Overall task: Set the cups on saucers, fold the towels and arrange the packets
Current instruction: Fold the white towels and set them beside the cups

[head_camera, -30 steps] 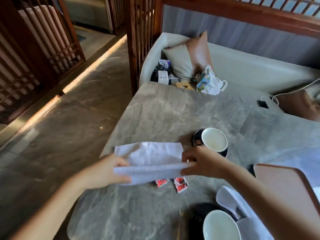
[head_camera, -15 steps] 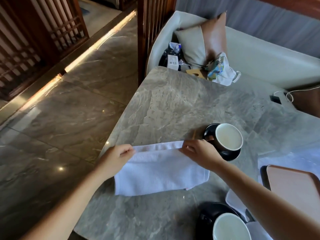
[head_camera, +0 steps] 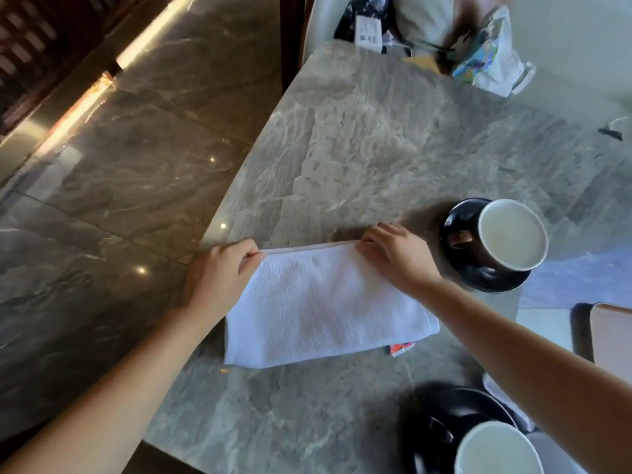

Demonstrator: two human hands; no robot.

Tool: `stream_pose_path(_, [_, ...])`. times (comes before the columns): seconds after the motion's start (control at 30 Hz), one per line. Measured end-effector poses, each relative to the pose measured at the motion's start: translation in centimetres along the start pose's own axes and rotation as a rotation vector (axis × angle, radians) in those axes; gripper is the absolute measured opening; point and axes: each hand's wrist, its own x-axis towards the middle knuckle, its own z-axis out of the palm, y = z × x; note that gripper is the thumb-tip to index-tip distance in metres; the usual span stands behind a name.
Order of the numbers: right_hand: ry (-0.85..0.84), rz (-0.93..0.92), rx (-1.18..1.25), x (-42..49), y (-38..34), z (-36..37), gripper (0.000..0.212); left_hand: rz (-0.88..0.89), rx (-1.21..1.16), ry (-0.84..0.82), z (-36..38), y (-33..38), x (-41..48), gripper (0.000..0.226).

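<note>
A white towel point(head_camera: 325, 306) lies folded flat on the grey marble table point(head_camera: 376, 148). My left hand point(head_camera: 222, 271) pinches its far left corner and my right hand point(head_camera: 396, 254) pinches its far right corner. A red packet point(head_camera: 402, 347) peeks out from under the towel's near right edge. A dark cup point(head_camera: 509, 234) with a white inside stands on a black saucer point(head_camera: 458, 220) to the right. A second cup point(head_camera: 499, 453) on a black saucer point(head_camera: 441, 408) sits at the bottom right. Part of another white towel point(head_camera: 496, 391) shows behind my right forearm.
A brown tray point(head_camera: 612, 333) lies at the right edge. Beyond the table's far end, a cream bench holds a cushion point(head_camera: 424, 15), a patterned bag point(head_camera: 489, 63) and a dark bag point(head_camera: 359, 15). Polished stone floor point(head_camera: 119, 165) drops away on the left.
The towel's near edge was lifted, folded over to the far edge and laid flat, covering the red packets. My view has tilted down and closer.
</note>
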Motion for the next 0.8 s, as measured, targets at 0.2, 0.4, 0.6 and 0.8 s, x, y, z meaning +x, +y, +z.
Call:
stream_pose_path(0.2, [0.116,-0.082,-0.124,-1.7,-3.3,-0.4,0.036,0.119,0.253,0.198,0.7,4.2,-2.3,0.034])
stream_pose_path(0.4, [-0.236,-0.252,-0.116,-5.0,-5.7,3.3,0.065,0.091,0.493,-0.070,5.6,4.3,-6.8,0.060])
stream_pose_path(0.6, [-0.188,-0.162,-0.154,-5.7,-0.5,1.7,0.065,0.008,0.489,0.041,6.3,3.0,-7.1,0.064])
stream_pose_path(0.8, [-0.188,-0.147,-0.159,-5.9,0.6,1.8,0.065,-0.047,0.512,0.035,6.0,3.5,-7.0,0.066])
